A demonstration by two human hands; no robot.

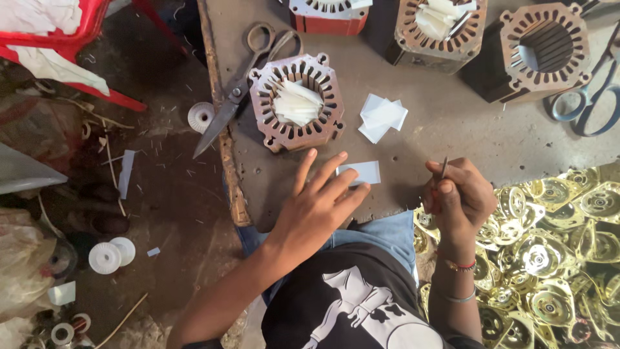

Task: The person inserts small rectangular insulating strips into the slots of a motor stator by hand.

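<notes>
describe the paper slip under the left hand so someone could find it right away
Start at the brown worktable and find the stator core stuffed with white paper, beside the scissors. Just below it, the left hand lies flat with fingertips on a paper slip. Unlike the loose pile above, it lies alone, a single flat rectangle.

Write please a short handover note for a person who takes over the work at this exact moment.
Left hand: open, fingertips on a small white paper strip on the workbench.
Right hand: shut on a thin metal tool, off the bench edge.
Nearest stator core: on the bench, folded white papers in its bore, slots look empty.
Loose cut papers beside it; scissors at its left.
Left: this strip is not yet in a slot.
</notes>
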